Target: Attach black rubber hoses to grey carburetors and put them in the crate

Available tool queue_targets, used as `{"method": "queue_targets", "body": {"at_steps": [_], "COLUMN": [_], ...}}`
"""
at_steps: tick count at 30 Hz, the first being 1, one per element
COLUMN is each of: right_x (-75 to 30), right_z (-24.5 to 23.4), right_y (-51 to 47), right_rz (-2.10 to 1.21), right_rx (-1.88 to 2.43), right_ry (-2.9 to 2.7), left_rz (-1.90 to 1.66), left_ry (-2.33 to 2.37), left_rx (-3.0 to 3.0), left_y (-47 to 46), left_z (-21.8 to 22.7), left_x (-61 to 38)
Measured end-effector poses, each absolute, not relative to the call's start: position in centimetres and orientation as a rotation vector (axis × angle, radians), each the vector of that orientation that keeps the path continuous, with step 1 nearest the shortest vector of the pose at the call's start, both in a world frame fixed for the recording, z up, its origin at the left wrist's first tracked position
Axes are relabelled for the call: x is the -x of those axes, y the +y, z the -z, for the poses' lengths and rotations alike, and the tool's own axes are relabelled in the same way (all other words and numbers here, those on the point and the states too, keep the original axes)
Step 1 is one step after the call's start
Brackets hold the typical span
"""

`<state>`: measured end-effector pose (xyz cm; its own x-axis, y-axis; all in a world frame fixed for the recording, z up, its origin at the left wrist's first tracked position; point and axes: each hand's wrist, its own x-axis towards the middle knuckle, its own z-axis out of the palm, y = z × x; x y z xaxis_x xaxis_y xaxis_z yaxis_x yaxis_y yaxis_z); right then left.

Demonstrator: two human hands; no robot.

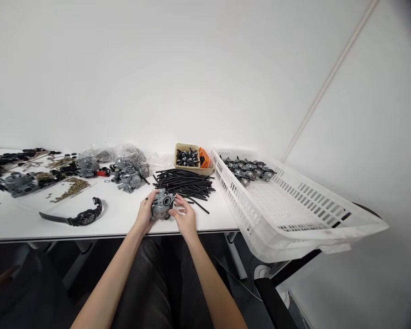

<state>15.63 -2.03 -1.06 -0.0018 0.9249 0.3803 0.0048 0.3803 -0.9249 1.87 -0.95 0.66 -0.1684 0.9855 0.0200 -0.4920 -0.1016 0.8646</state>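
A grey metal carburetor is held between my two hands just over the table's front edge, its round bore facing me. My left hand grips its left side, fingers wrapped behind the body. On the other side, my right hand has its thumb and fingers against the flange and lower right part. Right behind the carburetor lies a pile of black rubber hoses. To the left of the hoses sits a group of similar carburetors.
A large white plastic crate on the right holds several carburetors with black hoses. At the back stands a yellowish bin of small black parts beside an orange basket. A wristwatch and brass fittings lie left.
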Motion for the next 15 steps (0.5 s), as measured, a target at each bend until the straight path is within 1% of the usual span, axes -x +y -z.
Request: {"method": "queue_targets", "body": {"at_steps": [15], "right_x": [-16.37], "right_z": [0.91], "right_y": [-2.16], "right_rz": [-1.145], "right_rx": [0.598], "right_ry": [-1.466], "left_rz": [-1.409], "left_ry": [0.853], "left_rx": [-0.622], "left_y": [-1.26], "left_z": [-0.69], "left_x": [-1.65]}}
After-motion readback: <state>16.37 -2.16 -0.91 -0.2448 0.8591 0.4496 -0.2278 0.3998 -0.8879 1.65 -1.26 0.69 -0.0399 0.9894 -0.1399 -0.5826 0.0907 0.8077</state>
